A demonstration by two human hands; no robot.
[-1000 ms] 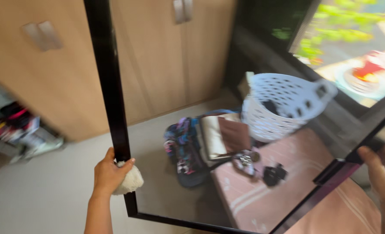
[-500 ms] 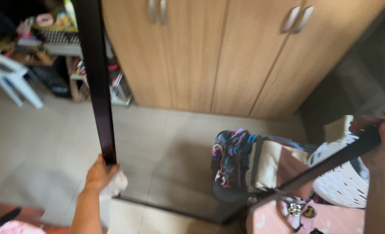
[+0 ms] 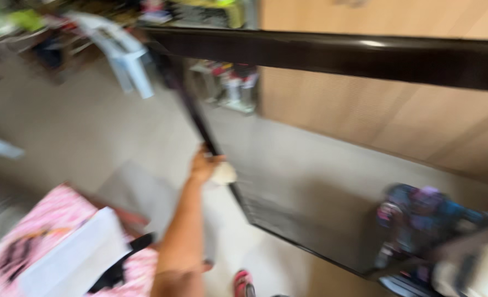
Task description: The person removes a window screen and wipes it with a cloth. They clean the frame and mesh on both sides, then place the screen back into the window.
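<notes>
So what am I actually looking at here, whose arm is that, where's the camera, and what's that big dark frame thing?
This is a single view from a camera worn on a person's head, looking down, and it is blurred by motion. The arm is the wearer's own. Their left hand grips one side bar of a large black screen frame, with a small white cloth bunched against it. The right hand is out of view. Behind stand wooden cupboards. On the tiled floor are a white plastic chair and a colourful bag. At lower left lies a pink patterned cover.
</notes>
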